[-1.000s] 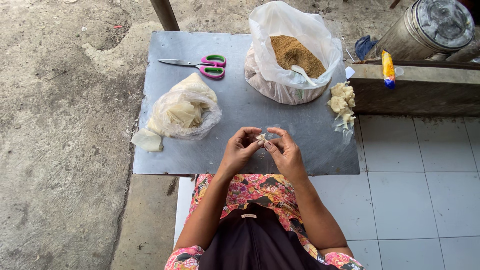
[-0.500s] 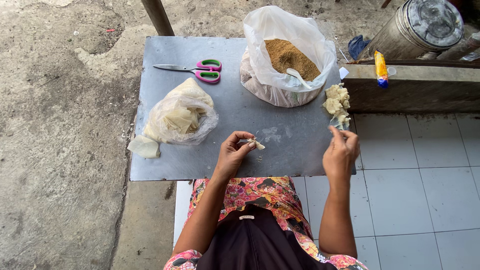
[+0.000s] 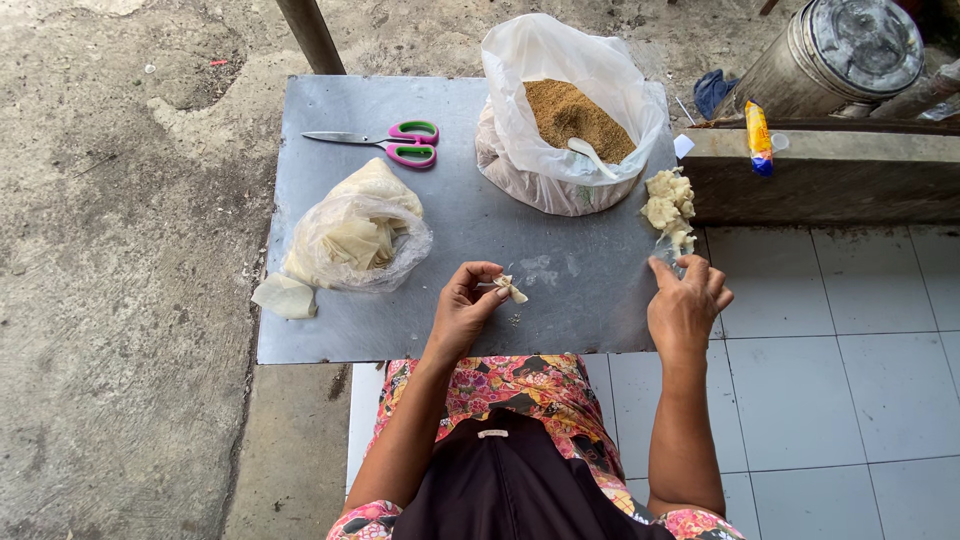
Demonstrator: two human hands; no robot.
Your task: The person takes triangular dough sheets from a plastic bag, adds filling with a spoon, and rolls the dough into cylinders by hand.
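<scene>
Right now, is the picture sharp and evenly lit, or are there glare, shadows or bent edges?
Head view: soft, even daylight, no hard shadows; a faint sheen on the grey table; both the left hand and right hand look sharp, as do the scissors; the table edges bow slightly, a wide-lens effect; the white bag is bright but not washed out.

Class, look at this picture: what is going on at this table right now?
A person sits at a grey metal table. The left hand pinches a small folded pale wrapper piece. The right hand reaches to a pile of pale lumps at the table's right edge. Behind stand a clear plastic bag of brown granules with a white spoon, pink-handled scissors and a bag of pale sheets.
</scene>
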